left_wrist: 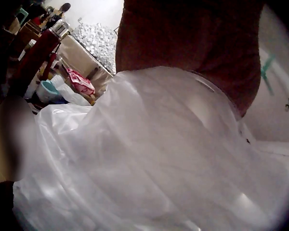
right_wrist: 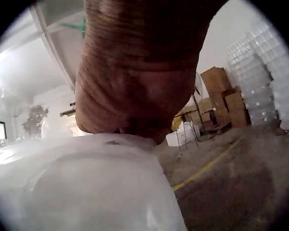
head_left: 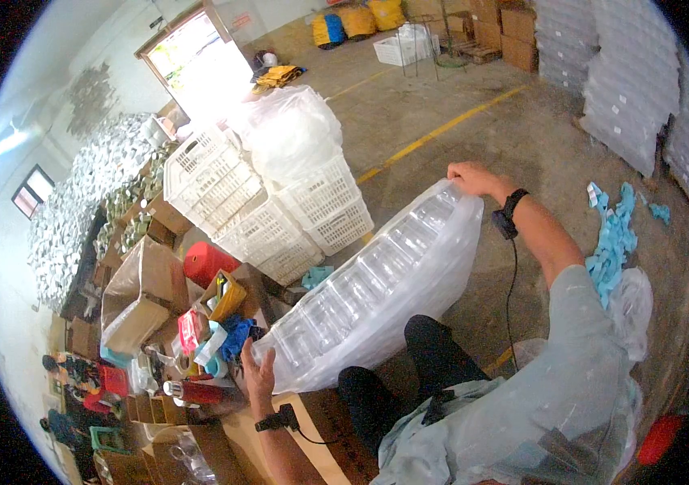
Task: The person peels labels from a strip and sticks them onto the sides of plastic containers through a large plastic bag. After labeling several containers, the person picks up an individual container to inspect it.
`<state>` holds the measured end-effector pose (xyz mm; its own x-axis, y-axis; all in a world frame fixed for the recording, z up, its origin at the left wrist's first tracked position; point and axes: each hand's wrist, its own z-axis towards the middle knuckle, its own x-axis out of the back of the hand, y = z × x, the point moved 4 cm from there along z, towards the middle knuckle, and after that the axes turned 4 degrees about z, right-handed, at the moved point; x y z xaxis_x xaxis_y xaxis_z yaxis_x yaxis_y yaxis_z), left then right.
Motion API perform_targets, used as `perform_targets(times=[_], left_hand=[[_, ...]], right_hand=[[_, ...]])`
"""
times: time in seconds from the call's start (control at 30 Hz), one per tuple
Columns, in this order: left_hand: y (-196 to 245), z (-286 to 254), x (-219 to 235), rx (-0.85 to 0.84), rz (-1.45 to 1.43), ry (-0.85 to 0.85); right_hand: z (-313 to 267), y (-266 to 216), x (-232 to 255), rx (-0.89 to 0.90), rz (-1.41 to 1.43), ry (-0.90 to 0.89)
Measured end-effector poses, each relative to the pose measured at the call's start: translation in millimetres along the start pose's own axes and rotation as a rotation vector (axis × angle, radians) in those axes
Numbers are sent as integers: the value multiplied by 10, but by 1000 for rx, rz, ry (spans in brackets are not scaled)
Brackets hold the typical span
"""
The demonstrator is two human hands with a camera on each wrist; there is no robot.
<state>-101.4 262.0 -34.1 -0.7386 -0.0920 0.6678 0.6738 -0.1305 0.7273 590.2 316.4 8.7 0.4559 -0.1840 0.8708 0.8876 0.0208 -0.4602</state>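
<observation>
A long pack of clear containers [head_left: 361, 283], wrapped in a clear plastic bag, slants across the person's lap and knees in the head view. At its far upper corner the right hand [head_left: 474, 179] grips the bag with curled fingers; the right wrist view shows this hand [right_wrist: 135, 96] over the end of the film [right_wrist: 86, 183]. The left hand [head_left: 259, 375] lies against the near lower end, fingers extended. In the left wrist view, that hand [left_wrist: 188, 38] is dark above the wrinkled film [left_wrist: 149, 154], its fingertips hidden behind it.
White plastic crates [head_left: 320, 202] are stacked ahead, beside a red cone-shaped spool [head_left: 209, 263]. Left of the lap stand open cartons [head_left: 146, 283] and a red bottle [head_left: 199, 392]. Blue scraps [head_left: 613, 242] lie on the floor at right, below tall wrapped stacks [head_left: 627, 81].
</observation>
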Motion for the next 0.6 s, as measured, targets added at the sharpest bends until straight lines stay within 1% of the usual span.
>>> perform_targets(times=[0.07,0.1,0.17,0.2,0.27,0.33,0.37,0.4,0.47,0.5,0.57,0.6], left_hand=[[21,-8,3,5,2,-4],[64,-29,8,7,1,4],[57,-26,11,6,5,10],[33,-19,-3,12,-32,0],[-11,-11,-7,18,-67,-9],[91,-29,14,31,-24,-39],[46,-15,8,31,-23,-40],[-1,13,11,10,7,-27],[-97,63,38,-13,35,-18],[-88,78,48,-6,49,-46],[-67,94,55,32,86,-116],[-47,92,56,29,89,-130]], right_hand=[[39,122,-96,108,142,44],[55,163,-115,105,145,43],[73,180,-163,258,63,15],[63,136,-137,257,66,16],[55,104,-111,116,69,-80],[20,30,-65,94,41,-98],[-3,-3,-49,71,11,-116],[-30,-29,-42,69,11,-118],[-80,-74,-7,86,-66,-63],[-74,-36,-30,81,-67,-64],[-62,44,-67,148,-52,-20],[-54,88,-80,134,-50,-21]])
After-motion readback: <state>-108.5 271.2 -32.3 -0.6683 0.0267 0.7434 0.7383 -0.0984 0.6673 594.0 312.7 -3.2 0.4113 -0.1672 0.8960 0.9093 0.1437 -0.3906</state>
